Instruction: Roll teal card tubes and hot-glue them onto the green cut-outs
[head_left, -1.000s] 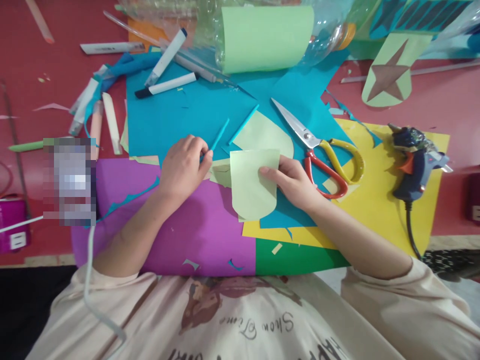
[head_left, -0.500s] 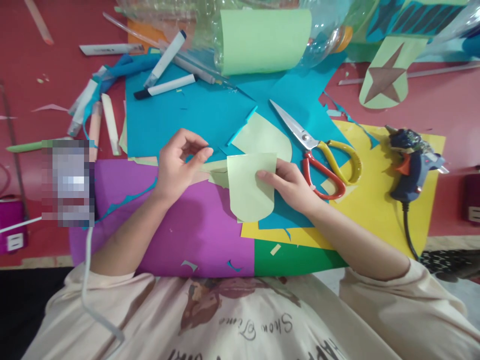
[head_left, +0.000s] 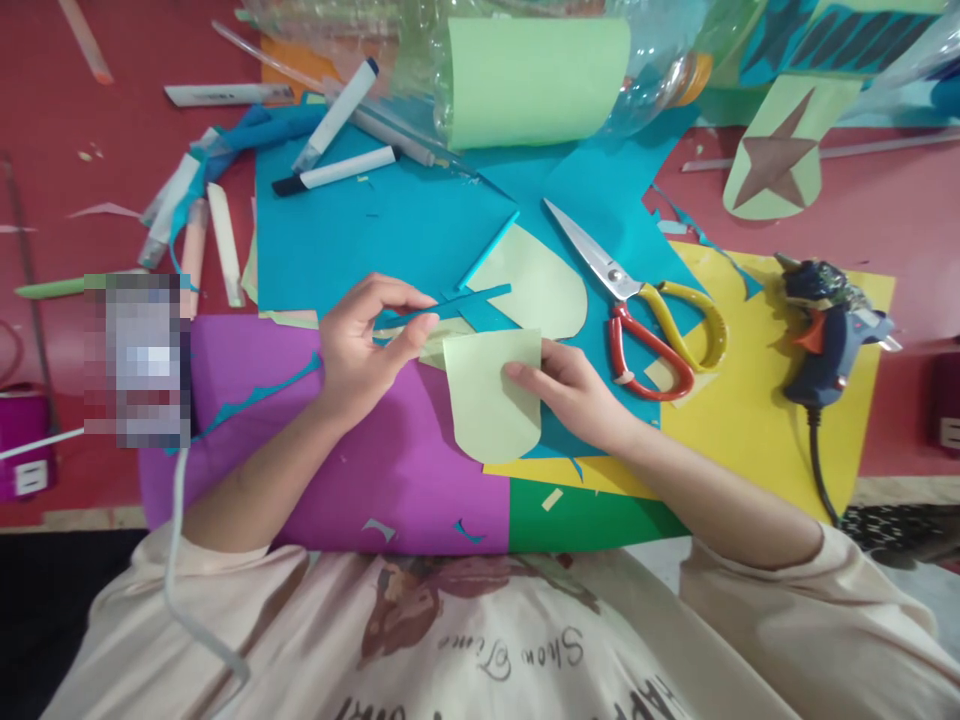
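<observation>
Purple sheet (head_left: 405, 475) beyond cutout's left edge (head_left: 456, 400)

I wear the only camera on my head, and it looks forward and down onto the red desk (head_left: 911, 215). It sits near: my left grip (head_left: 366, 345) and right grip (head_left: 589, 395) flank the view's middle, my shirt (head_left: 487, 630) fills six o'clock, and clear bottles (head_left: 651, 60) run off the top edge at twelve.

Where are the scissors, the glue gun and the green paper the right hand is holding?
Scissors (head_left: 672, 378): head view, red handle.
Glue gun (head_left: 823, 350): head view, blue body.
Green paper (head_left: 484, 405): head view, middle.
</observation>
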